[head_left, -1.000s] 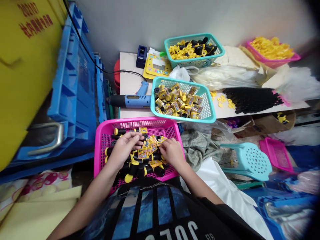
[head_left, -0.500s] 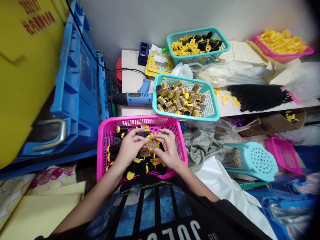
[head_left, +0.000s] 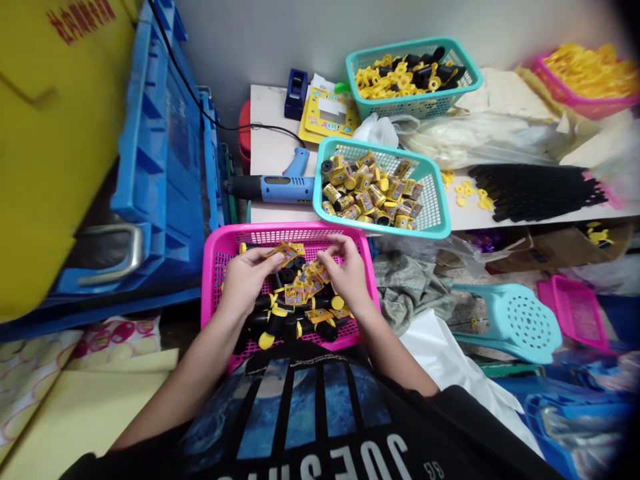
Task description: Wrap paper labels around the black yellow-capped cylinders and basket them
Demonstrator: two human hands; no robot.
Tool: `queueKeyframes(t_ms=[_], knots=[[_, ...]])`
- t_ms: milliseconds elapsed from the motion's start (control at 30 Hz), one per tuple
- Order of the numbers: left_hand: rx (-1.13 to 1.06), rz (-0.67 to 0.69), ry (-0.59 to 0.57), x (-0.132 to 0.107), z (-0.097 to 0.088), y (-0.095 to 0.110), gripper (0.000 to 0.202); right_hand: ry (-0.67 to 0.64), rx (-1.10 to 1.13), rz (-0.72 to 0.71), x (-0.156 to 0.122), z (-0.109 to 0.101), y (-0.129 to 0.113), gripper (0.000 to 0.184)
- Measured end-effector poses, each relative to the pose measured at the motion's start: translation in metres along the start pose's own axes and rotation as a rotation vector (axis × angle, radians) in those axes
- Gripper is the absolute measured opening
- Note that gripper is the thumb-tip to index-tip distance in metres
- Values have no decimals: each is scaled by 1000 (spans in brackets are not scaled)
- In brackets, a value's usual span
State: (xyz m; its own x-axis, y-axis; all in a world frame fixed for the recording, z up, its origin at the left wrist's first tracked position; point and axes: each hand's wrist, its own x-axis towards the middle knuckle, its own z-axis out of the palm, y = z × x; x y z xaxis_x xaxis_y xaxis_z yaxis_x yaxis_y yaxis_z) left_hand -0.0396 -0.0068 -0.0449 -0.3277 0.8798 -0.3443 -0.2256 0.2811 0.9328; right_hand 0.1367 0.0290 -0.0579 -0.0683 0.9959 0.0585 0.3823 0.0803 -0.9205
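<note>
A pink basket (head_left: 215, 253) rests on my lap, filled with black tubes with yellow caps (head_left: 273, 327) and small yellow printed labels (head_left: 300, 292). My left hand (head_left: 247, 280) is over the basket's left half, fingers pinched on a yellow label (head_left: 286, 251) held above the pile. My right hand (head_left: 347, 270) hovers over the right half, fingers curled and pinched above the labels; what it grips is too small to make out.
On the white table (head_left: 265, 153) beyond are a teal basket (head_left: 435, 227) of labelled yellow tubes, a blue heat gun (head_left: 280, 188), a second teal basket (head_left: 415, 103), black sticks (head_left: 535, 193) and a tape dispenser (head_left: 296, 93). Blue crates (head_left: 160, 167) stand left, a teal stool (head_left: 505, 323) right.
Both hands rose from the pile and drew apart. My left hand lifted a yellow label upward. The view shifted slightly, so the scene sits lower right.
</note>
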Motion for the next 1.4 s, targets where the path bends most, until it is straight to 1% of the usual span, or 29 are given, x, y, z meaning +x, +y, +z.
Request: queueKeyframes(t_ms=[33, 67, 100, 167, 200, 233, 267, 300, 367, 400, 433, 467, 500, 533, 567, 600, 633, 667, 700, 733, 833, 900, 967, 1033, 1100, 1167, 1267, 1333, 1400], knots=[[26, 9, 2, 1, -3, 2, 40, 9, -144, -42, -1, -1, 1, 29], [45, 15, -8, 1, -5, 4, 46, -47, -251, -99, -3, -1, 1, 27], [53, 22, -29, 0, -6, 7, 53, -181, -306, -178, -6, 1, -1, 25], [44, 46, -75, -1, -5, 11, 61, -588, -287, -383, -14, 7, -4, 25], [33, 60, -83, -3, -4, 12, 61, -775, -258, -474, -19, 12, -7, 27], [17, 72, -80, -3, -3, 13, 57, -905, -238, -535, -22, 16, -9, 29], [2, 80, -71, -4, -3, 13, 50, -970, -228, -563, -25, 19, -10, 31], [-11, 84, -60, -4, -4, 13, 42, -986, -218, -561, -27, 21, -11, 30], [-10, 86, -26, -4, -8, 13, 30, -984, -163, -506, -26, 20, -10, 24], [9, 89, -5, -4, -12, 12, 27, -988, -108, -456, -25, 17, -8, 22], [44, 97, 15, -3, -15, 12, 26, -979, -38, -380, -23, 13, -6, 22], [92, 114, 34, -3, -18, 12, 25, -942, 44, -278, -20, 7, -2, 23], [145, 137, 47, -4, -20, 12, 23, -874, 141, -160, -17, 1, 2, 26], [194, 162, 49, -4, -22, 12, 20, -770, 250, -44, -13, -6, 6, 29], [233, 182, 39, -5, -23, 13, 17, -642, 363, 53, -9, -12, 8, 32], [258, 194, 22, -6, -22, 14, 15, -508, 467, 119, -6, -17, 10, 36], [271, 200, 2, -7, -22, 14, 13, -397, 551, 155, -2, -22, 9, 38], [274, 202, -20, -8, -20, 15, 11, -323, 610, 170, 1, -26, 7, 39], [273, 200, -41, -9, -18, 16, 10, -289, 641, 174, 4, -29, 3, 39], [271, 201, -58, -10, -17, 16, 10, -289, 651, 174, 7, -31, -2, 38], [276, 220, -93, -12, -14, 15, 11, -374, 630, 165, 13, -33, -17, 34], [287, 242, -106, -13, -14, 14, 13, -417, 624, 162, 16, -33, -22, 34], [298, 257, -131, -13, -15, 14, 14, -462, 614, 167, 17, -33, -23, 33], [318, 260, -183, -13, -16, 15, 16, -519, 588, 165, 18, -34, -19, 32], [340, 242, -242, -14, -14, 18, 19, -576, 551, 159, 17, -36, -16, 30], [340, 204, -274, -15, -12, 20, 24, -609, 520, 169, 15, -37, -12, 29], [292, 151, -273, -17, -7, 21, 34, -599, 531, 178, 11, -35, -9, 29], [255, 136, -259, -17, -5, 19, 39, -535, 562, 152, 7, -31, -8, 32], [231, 129, -236, -17, -4, 17, 41, -442, 571, 121, 3, -26, -7, 33]])
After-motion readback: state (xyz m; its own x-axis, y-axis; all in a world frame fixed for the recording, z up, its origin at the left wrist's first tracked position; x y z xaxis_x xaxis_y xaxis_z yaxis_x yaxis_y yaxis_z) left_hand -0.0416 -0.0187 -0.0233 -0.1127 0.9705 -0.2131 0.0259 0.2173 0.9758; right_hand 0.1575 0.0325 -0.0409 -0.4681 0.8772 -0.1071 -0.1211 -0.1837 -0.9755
